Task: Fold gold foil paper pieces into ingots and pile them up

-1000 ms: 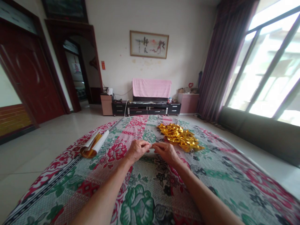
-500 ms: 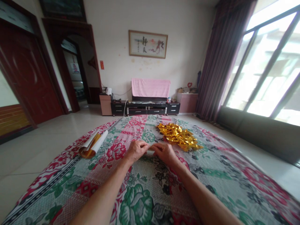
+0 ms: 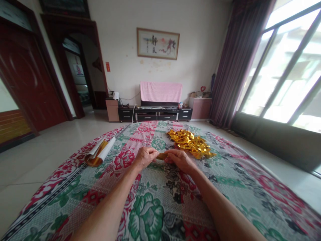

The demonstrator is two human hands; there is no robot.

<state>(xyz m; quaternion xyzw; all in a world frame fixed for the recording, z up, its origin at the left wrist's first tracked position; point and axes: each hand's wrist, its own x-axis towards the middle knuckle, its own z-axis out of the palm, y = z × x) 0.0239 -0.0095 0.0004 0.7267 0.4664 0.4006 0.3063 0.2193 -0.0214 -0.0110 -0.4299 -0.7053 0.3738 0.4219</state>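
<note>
A small strip of gold foil paper (image 3: 162, 156) is stretched between my two hands, over the middle of the flowered tablecloth. My left hand (image 3: 145, 157) pinches its left end, fingers closed. At the right end, my right hand (image 3: 178, 160) has its fingers closed on the same strip. Just beyond my right hand lies a pile of folded shiny gold foil pieces (image 3: 192, 143). Over to the left, a loosely rolled sheet, white outside and gold inside (image 3: 101, 152), rests on the cloth.
The round table is covered by a patterned tablecloth (image 3: 145, 217) in red, green and grey. Beyond its far edge stand a low black cabinet (image 3: 157, 115) and a pink cloth (image 3: 161, 91) draped over something. A window and purple curtain (image 3: 237, 63) are at the right.
My hands have moved slightly apart, and more of the gold strip shows between them. The view has shifted a little.
</note>
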